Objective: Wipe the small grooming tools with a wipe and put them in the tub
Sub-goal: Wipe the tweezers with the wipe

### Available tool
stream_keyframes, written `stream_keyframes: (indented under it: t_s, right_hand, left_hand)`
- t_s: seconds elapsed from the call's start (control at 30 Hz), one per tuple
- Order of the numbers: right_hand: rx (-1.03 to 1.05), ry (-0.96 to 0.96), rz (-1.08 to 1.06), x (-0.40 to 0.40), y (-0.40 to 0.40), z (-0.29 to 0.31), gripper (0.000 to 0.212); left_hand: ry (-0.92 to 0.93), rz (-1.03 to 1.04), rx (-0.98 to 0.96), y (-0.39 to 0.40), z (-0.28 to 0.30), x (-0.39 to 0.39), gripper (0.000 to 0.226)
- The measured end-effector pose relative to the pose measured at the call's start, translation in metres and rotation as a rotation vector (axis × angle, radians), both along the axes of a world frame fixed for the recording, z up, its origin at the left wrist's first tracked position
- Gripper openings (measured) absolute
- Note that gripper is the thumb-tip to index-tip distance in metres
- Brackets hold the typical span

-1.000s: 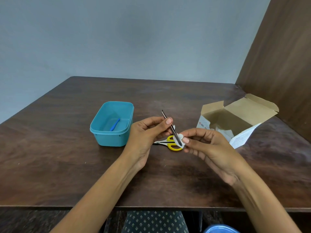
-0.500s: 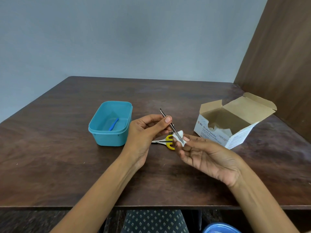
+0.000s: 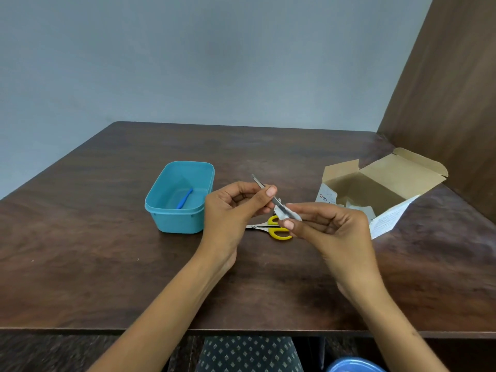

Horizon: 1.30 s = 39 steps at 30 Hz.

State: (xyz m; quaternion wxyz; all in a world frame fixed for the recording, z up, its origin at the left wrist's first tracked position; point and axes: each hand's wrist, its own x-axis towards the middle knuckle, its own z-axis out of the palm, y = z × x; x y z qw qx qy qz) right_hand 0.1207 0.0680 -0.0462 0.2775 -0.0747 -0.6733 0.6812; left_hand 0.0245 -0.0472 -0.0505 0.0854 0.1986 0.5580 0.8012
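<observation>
My left hand (image 3: 233, 210) pinches thin metal tweezers (image 3: 259, 183) between thumb and fingers, tip pointing up and away. My right hand (image 3: 328, 232) holds a small white wipe (image 3: 287, 214) folded around the tweezers' lower end. Beneath the hands, yellow-handled scissors (image 3: 276, 230) lie flat on the table, blades pointing left. The teal plastic tub (image 3: 171, 221) stands left of my left hand, and a small blue tool (image 3: 184, 197) lies inside it.
An open cardboard wipe box (image 3: 386, 194) with white packets inside sits at the right on the dark wooden table (image 3: 80, 251). A brown wall panel (image 3: 456, 103) rises close behind the box. A blue round object (image 3: 354, 366) shows below the table's front edge.
My right hand turned from palm-up back to a closed pinch on the wipe around the tweezers' lower end. The left hand and tweezers stayed nearly still.
</observation>
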Motion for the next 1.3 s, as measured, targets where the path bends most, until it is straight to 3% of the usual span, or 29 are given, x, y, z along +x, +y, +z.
stream_keyframes:
  t_s: [0.13, 0.37, 0.53, 0.67, 1.1, 1.3]
  right_hand:
    - [0.125, 0.067, -0.103, -0.001, -0.006, -0.002, 0.02]
    - [0.077, 0.082, -0.128, 0.002, -0.004, -0.004, 0.018]
    - [-0.126, 0.005, -0.041, -0.003, -0.001, -0.001, 0.012]
    - [-0.278, -0.067, 0.035, -0.003, -0.001, -0.002, 0.011]
    - [-0.103, 0.042, -0.151, -0.001, 0.009, -0.005, 0.012]
    - [0.014, -0.032, -0.075, -0.005, 0.004, -0.004, 0.009]
  left_hand:
    - [0.009, 0.009, -0.004, 0.0, -0.001, 0.001, 0.016]
    - [-0.011, -0.007, 0.008, -0.001, 0.0, 0.002, 0.014]
    - [-0.045, -0.079, -0.003, -0.002, 0.001, 0.001, 0.024]
    - [-0.008, -0.131, -0.062, -0.002, -0.001, 0.003, 0.016]
    - [-0.075, -0.071, -0.014, -0.001, 0.002, 0.0, 0.012]
    - [-0.073, -0.067, -0.041, -0.001, 0.002, 0.002, 0.017]
